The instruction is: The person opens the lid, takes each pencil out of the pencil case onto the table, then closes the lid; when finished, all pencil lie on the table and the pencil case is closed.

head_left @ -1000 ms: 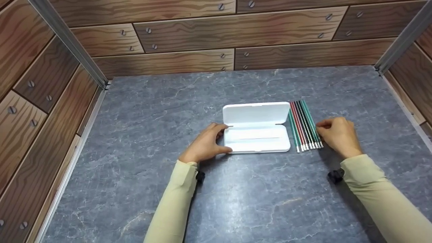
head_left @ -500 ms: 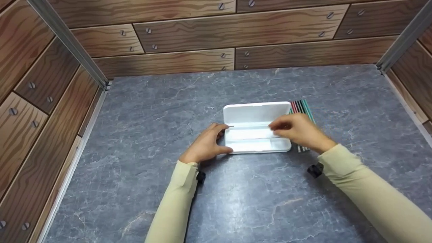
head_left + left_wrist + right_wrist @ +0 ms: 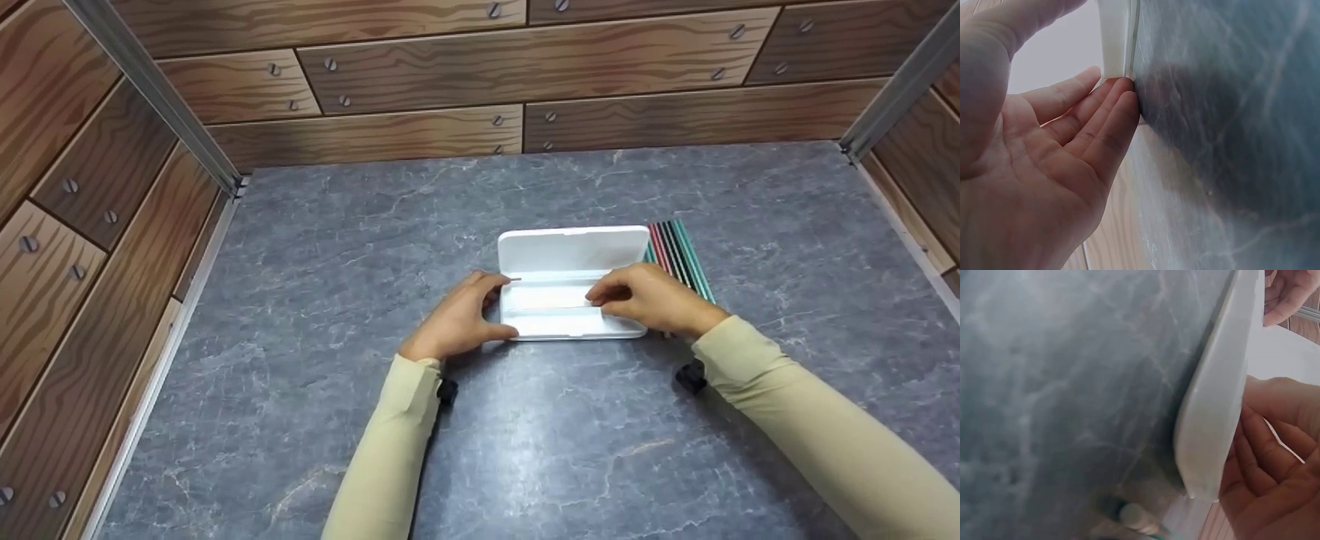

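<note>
A white pencil case (image 3: 555,326) lies on the table with its lid (image 3: 574,251) raised at the back and a lengthwise divider inside. My left hand (image 3: 457,319) grips its left end, thumb at the front corner and fingers at the back corner. In the left wrist view, the fingertips (image 3: 1126,84) meet the case's end wall. My right hand (image 3: 645,300) reaches over the right end, fingers curled and fingertips down inside by the divider; I cannot tell whether they hold anything. Just right of the case, partly behind that hand, lies a row of red, black and green pencils (image 3: 679,255).
A grey marbled tabletop (image 3: 337,262) lies under everything. Wood-patterned panels (image 3: 412,75) rise at the back and both sides, with metal posts at the corners. In the right wrist view, a pencil's pale eraser end (image 3: 1134,517) shows low beside the case.
My right hand has moved left from beside the pencils' right edge to over the case, then a little lower into it. The left hand stays on the case's left end.
</note>
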`<state>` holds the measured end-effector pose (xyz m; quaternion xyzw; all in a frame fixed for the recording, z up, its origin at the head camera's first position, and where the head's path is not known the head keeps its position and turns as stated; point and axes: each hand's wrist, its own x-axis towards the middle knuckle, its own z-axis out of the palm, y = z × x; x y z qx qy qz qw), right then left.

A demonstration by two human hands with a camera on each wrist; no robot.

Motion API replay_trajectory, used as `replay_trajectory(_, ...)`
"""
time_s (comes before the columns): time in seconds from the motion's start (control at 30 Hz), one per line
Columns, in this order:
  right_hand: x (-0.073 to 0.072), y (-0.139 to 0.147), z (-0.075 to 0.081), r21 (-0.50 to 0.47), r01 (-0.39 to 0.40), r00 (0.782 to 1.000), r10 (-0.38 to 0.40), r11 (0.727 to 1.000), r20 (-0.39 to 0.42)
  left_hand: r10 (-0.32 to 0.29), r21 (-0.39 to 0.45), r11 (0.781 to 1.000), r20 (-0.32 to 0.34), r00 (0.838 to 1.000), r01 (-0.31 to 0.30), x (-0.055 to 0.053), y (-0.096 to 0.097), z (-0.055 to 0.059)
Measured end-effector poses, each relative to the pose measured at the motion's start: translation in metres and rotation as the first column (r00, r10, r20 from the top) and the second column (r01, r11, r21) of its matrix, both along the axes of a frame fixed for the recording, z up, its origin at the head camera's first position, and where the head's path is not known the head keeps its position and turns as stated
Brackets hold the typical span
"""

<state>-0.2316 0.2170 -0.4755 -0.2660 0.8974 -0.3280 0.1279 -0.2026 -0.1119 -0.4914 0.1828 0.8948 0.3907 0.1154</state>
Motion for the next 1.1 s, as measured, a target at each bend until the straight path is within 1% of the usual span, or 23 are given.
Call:
replay_trajectory(0.2, -0.003, -0.003, 0.004, 0.024, -0.046, 0.999, 0.045, 0.999, 0.007, -0.003, -0.007, 1.000, -0.003, 1.000, 0.003, 0.000, 0.000, 0.000)
replay_trajectory(0.37, -0.006, -0.004, 0.009, 0.045, -0.078, 0.997, 0.077, 0.996, 0.031, 0.004, -0.013, 1.000, 0.013, 1.000, -0.004, 0.000, 0.000, 0.002)
replay_trajectory(0.47, -0.008, -0.003, 0.010, 0.052, -0.081, 0.994, 0.077, 0.995, 0.071, 0.007, -0.018, 1.000, 0.019, 1.000, -0.007, 0.000, 0.000, 0.002)
replay_trajectory(0.57, -0.008, -0.003, 0.010, 0.049, -0.074, 0.994, 0.070, 0.996, 0.082, 0.008, -0.021, 1.000, 0.020, 1.000, -0.008, 0.001, 0.000, 0.002)
replay_trajectory(0.63, -0.008, -0.002, 0.009, 0.040, -0.071, 0.996, 0.068, 0.997, 0.064, 0.010, -0.021, 1.000, 0.019, 1.000, -0.009, 0.001, 0.000, 0.003)
replay_trajectory(0.73, -0.007, -0.001, 0.006, 0.022, -0.070, 0.998, 0.070, 0.997, 0.008, 0.011, -0.020, 1.000, 0.017, 1.000, -0.011, 0.001, 0.000, 0.004)
replay_trajectory(0.9, -0.003, 0.000, 0.003, -0.002, -0.051, 0.996, 0.051, 0.999, -0.078, 0.006, -0.019, 1.000, 0.019, 1.000, -0.006, 0.000, 0.000, 0.003)
replay_trajectory(1.1, 0.003, -0.002, 0.007, -0.053, -0.016, 0.989, 0.008, 0.998, -0.149, 0.004, -0.016, 1.000, 0.005, 1.000, -0.004, 0.000, 0.000, 0.001)
